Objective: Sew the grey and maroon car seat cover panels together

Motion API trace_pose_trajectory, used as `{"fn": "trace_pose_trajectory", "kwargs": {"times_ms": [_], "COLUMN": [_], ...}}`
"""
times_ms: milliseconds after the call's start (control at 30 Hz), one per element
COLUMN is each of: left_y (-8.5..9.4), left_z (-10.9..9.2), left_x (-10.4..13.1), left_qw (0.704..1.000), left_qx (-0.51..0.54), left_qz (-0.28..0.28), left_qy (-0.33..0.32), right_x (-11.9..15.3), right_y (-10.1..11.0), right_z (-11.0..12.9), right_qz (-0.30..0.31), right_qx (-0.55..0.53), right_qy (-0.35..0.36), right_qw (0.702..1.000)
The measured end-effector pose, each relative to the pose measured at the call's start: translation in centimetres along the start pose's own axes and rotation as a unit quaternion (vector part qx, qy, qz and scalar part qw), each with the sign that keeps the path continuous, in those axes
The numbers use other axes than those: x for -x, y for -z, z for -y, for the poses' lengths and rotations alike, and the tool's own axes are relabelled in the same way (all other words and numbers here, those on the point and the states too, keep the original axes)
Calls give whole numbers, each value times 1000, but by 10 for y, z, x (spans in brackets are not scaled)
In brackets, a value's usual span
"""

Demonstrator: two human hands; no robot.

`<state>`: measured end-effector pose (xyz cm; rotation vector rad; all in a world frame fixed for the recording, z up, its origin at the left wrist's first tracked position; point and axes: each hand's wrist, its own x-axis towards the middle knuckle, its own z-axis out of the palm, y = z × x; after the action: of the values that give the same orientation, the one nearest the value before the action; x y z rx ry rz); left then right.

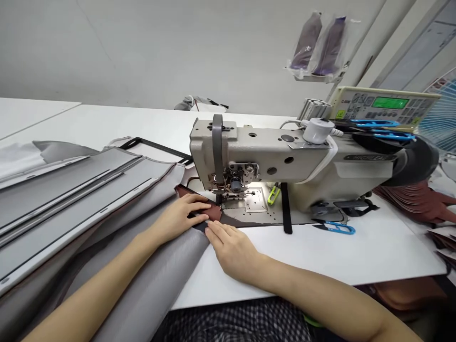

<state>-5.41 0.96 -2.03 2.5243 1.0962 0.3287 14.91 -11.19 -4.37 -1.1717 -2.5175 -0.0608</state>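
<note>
Here, the left fingers [195,207] lie slightly parted on the brown strip [215,213]; the right fingers [218,232] bunch at its near edge, over grey fabric [171,266]. Whether either set pinches, I cannot tell. Just beyond them stands the sewing machine [263,152]; blue snips [338,228] lie rightward.

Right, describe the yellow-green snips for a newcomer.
Find the sewing machine and look under its arm. The snips lie between the shiny plate and the black strip. They are yellow-green, while the pair on the white table is blue.
</note>
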Motion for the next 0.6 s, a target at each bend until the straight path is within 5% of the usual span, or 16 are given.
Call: {"fn": "trace_pose_trajectory", "kwargs": {"times_ms": [367,600], "left_y": [4,4], "left_z": [-8,-4], "left_x": [-16,-14], "left_qw": [988,990], "left_qx": [-139,-123], "left_qz": [18,32], "left_qy": [59,62], "right_x": [-16,19], "right_y": [-8,10], "right_z": [-23,-16], "right_qz": [-9,-1], "right_qx": [0,-26], "right_qy": [-30,-29], "right_qw": [1000,999]}}
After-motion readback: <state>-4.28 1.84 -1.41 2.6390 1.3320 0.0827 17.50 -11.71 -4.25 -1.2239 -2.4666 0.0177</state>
